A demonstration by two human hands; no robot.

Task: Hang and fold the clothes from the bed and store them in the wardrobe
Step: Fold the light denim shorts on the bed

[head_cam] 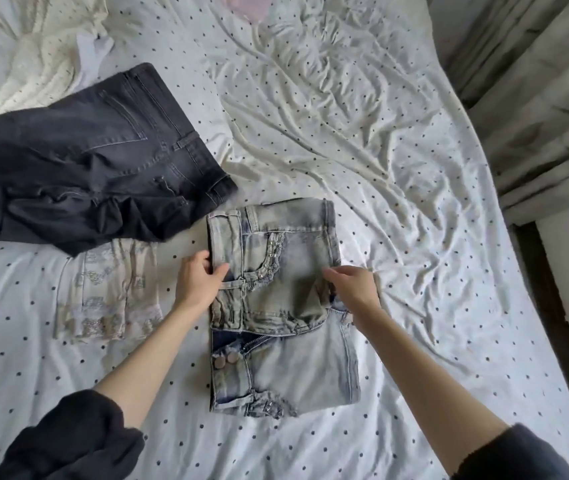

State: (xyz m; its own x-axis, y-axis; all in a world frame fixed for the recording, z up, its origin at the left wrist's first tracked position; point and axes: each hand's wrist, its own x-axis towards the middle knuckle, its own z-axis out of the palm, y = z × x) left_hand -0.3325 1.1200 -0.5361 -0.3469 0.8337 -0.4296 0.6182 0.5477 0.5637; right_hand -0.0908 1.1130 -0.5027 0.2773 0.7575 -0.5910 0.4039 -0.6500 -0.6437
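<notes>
A bed [362, 140] under a rumpled, dotted white sheet fills the view, with grey curtains [536, 98] hanging along its right side. Near the bed's front edge lie the light-wash jeans [297, 362], part-folded into a block. The left hand [198, 280] pinches the upper layer at its left edge, thumb on top; the right hand [354, 285] curls its fingers round the right edge of that same layer, which is raised slightly off the layer below. The fold looks unfinished. If the two hands lower the flap unevenly, it will likely land skewed, leaving the buttoned waistband sticking out and the bundle lopsided. The stiff denim may also spring open once released. Just to the left lies a pale lace garment [106, 292], partly under the dark jeans [78, 161]; a careless sweep could drag it along.
</notes>
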